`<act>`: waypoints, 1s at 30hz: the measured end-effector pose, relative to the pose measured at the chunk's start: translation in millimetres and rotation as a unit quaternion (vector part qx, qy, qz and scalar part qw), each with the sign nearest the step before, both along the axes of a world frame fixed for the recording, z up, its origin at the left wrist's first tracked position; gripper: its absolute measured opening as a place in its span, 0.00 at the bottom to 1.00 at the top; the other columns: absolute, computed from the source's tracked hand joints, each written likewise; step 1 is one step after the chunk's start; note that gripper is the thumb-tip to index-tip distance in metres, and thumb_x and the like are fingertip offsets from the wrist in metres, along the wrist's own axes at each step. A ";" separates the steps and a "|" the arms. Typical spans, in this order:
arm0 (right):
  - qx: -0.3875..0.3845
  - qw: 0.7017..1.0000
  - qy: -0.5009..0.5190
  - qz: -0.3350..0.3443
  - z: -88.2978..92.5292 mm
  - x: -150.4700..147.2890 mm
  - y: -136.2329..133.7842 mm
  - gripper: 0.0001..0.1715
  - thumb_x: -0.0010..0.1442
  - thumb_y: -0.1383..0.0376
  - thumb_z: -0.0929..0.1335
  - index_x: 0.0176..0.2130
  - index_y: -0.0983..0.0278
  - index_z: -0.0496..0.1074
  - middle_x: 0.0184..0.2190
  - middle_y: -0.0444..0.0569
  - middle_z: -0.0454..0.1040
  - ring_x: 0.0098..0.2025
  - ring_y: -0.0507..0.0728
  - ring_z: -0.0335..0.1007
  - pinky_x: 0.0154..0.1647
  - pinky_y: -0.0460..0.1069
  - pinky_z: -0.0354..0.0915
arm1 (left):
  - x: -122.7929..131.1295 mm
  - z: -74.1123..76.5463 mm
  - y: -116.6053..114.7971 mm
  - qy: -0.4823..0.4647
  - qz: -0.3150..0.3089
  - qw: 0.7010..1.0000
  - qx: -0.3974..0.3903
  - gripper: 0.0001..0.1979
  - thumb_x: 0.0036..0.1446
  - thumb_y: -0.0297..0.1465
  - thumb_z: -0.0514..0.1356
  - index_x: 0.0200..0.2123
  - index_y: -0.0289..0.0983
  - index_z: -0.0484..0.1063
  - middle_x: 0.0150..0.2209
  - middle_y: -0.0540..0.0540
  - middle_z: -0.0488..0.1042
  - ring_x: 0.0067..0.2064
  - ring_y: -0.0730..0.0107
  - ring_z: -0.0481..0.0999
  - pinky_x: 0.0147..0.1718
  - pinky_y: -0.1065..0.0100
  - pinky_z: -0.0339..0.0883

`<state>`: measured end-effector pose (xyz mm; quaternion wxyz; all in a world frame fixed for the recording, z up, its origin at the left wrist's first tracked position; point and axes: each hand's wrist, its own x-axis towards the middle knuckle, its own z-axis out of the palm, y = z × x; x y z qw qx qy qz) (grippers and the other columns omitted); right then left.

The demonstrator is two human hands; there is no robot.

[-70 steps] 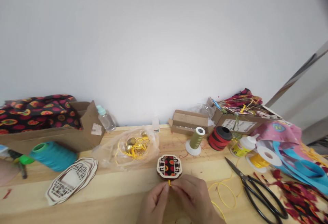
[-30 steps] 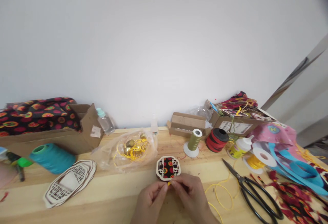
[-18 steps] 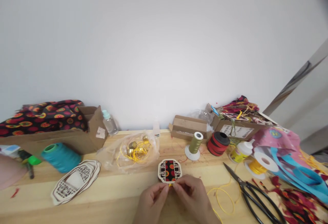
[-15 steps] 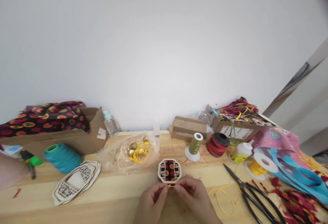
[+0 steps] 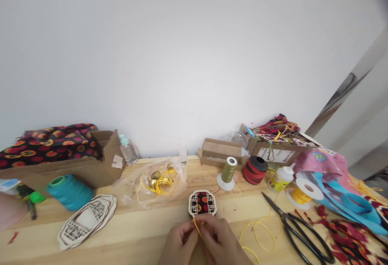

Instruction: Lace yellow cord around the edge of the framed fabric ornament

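Note:
A small wooden fretwork frame with black, red-patterned fabric lies flat just beyond my fingertips. At its near edge, my left hand has thumb and forefinger closed on a yellow cord. My right hand presses against the left, its fingers also closed on the cord. The fingers partly hide the cord and the frame's lower edge. A loose length of the cord curls over the table to my right.
Black scissors, a yellow cord spool and a glue bottle lie to the right. Olive thread stands behind. Leftward are stacked wooden frames, a teal thread cone and a plastic bag of bells.
My hands have drawn together, the right one moving left to meet the other. The yellow cord now rises in a strand between the fingers. The view has shifted slightly.

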<state>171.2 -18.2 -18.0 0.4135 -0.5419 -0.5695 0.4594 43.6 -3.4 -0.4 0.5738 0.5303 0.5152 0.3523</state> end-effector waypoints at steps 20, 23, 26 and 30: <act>0.321 0.883 -0.344 -0.005 4.8 11.0 6.4 0.14 0.57 0.66 0.57 0.27 0.61 0.69 0.17 0.44 0.67 0.19 0.49 0.62 0.18 0.42 0.53 | -3.9 -5.6 6.6 -0.009 -0.067 0.998 -0.009 0.15 0.48 0.38 0.54 0.31 0.34 0.76 0.20 0.50 0.73 0.24 0.72 0.66 0.24 0.75 0.59; 0.313 0.900 -0.302 -0.011 7.1 11.8 5.6 0.14 0.57 0.67 0.57 0.28 0.61 0.69 0.20 0.45 0.68 0.22 0.50 0.62 0.21 0.41 0.55 | -4.9 -5.2 6.9 -0.005 -0.028 0.999 -0.031 0.15 0.46 0.37 0.57 0.33 0.34 0.76 0.17 0.53 0.70 0.17 0.79 0.58 0.18 0.78 0.53; 0.326 0.904 -0.277 -0.015 8.2 13.1 5.9 0.11 0.56 0.68 0.59 0.31 0.61 0.69 0.22 0.46 0.69 0.25 0.50 0.63 0.23 0.42 0.57 | -5.6 -4.2 7.5 -0.022 0.000 0.999 -0.038 0.14 0.43 0.36 0.59 0.32 0.34 0.76 0.17 0.53 0.70 0.18 0.79 0.59 0.18 0.78 0.54; 0.339 0.901 -0.270 -0.011 8.6 13.9 7.2 0.08 0.55 0.68 0.61 0.31 0.61 0.70 0.23 0.46 0.69 0.27 0.52 0.62 0.26 0.44 0.58 | -5.9 -0.1 8.3 -0.029 0.025 0.998 -0.046 0.13 0.41 0.35 0.61 0.31 0.36 0.76 0.19 0.51 0.74 0.20 0.75 0.65 0.20 0.77 0.59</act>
